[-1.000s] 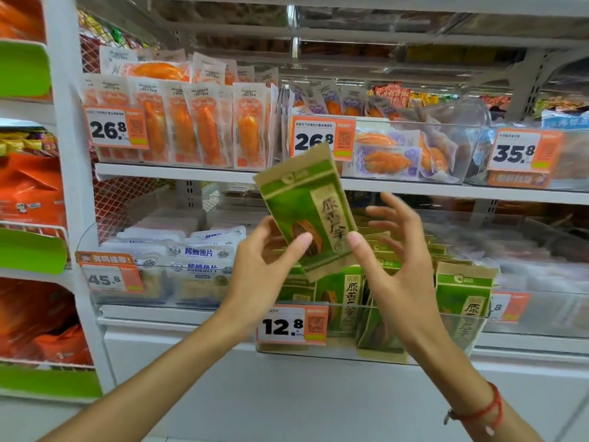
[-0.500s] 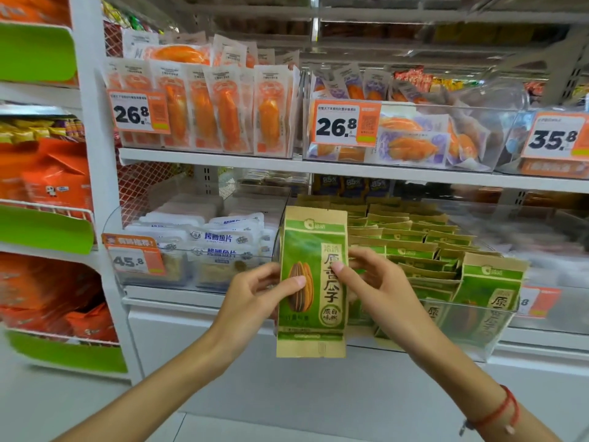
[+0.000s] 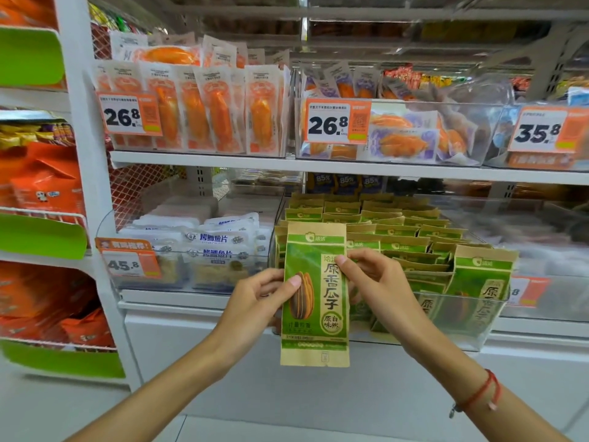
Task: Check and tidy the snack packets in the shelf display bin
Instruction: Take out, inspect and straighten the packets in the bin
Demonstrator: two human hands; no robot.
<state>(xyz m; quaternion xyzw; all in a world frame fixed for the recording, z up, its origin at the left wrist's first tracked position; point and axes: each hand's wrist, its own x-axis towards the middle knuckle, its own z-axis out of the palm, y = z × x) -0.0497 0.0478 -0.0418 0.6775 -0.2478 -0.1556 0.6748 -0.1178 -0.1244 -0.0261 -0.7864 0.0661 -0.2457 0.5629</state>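
Lowered since the earlier frame, the packet [image 3: 314, 291] hangs upright before the bin [image 3: 459, 333]; left hand [image 3: 255, 301] and right hand [image 3: 373, 282] pinch its edges; inspection underway; return and straightening remain.

Both bare forearms reach forward and up, converging toward the middle. The left hand [image 3: 255, 301] pinches the packet [image 3: 315, 295] at its left edge, thumb on the front. The right hand [image 3: 379, 285] grips its right edge, fingers curled; a red cord [image 3: 478, 393] circles that wrist
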